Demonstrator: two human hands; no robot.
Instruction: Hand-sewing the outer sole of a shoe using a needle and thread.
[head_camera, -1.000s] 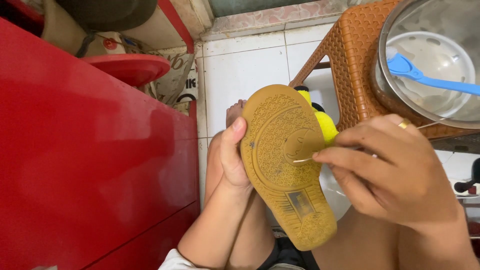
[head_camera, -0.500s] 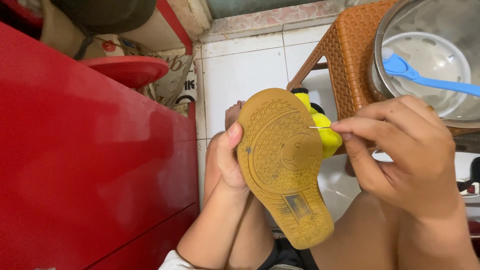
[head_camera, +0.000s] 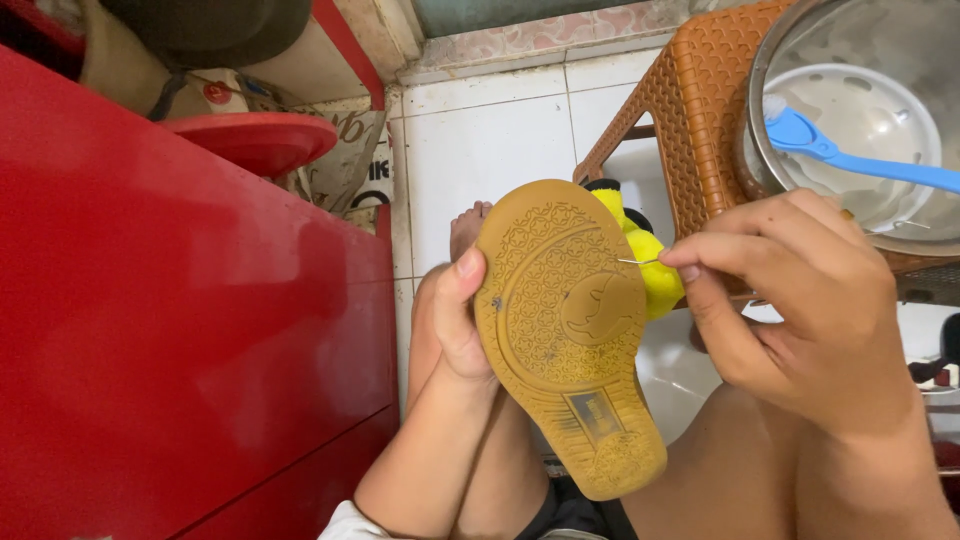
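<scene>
Head view: right hand (head_camera: 800, 310) fingers pinching a thin needle (head_camera: 636, 262) at the sole edge. Left hand (head_camera: 458, 320) is gripping the tan shoe sole (head_camera: 565, 330), tread facing camera, held over the knees, yellow upper (head_camera: 645, 258) behind. Brown plastic stool (head_camera: 690, 120) beyond.

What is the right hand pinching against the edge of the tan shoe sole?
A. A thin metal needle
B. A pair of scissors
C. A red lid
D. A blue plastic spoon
A: the right hand pinches a thin metal needle between its fingertips, its tip at the edge of the tan shoe sole, which the left hand holds from the other side.
</scene>
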